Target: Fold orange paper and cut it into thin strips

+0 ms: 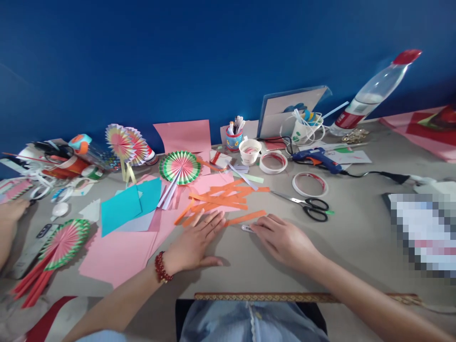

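Observation:
My left hand (199,242) lies flat on the grey table, fingers spread, its fingertips by the left end of a single orange paper strip (246,218). A red bead bracelet circles that wrist. My right hand (285,240) is closed at the strip's right end, with a small white tool (247,229), apparently a craft knife, sticking out from under its fingers. Most of the tool is hidden. Just beyond both hands is a loose pile of orange strips (221,197). Black-handled scissors (315,209) lie to the right of the pile.
Pink sheets (117,254), teal paper (121,206) and pleated paper fans (180,167) are on the left. Tape rolls (309,184), a blue glue gun (318,157) and a tilted bottle (374,97) are on the right. Another person's hand (14,209) is at far left.

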